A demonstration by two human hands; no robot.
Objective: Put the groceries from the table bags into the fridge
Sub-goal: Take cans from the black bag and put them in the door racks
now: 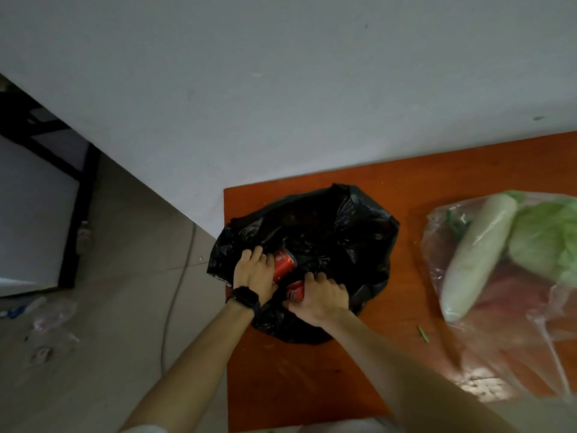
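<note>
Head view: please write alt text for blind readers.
The left hand touches the upper red can and the right hand grips the lower red can inside a black bag on an orange table. A clear vegetable bag lies nearby.

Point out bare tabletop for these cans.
Free: the strip between the black bag and the clear bag; the table band behind both; the near patch in front of the black bag. Crowded: that bag's mouth, with left hand, right hand and red cans.
</note>
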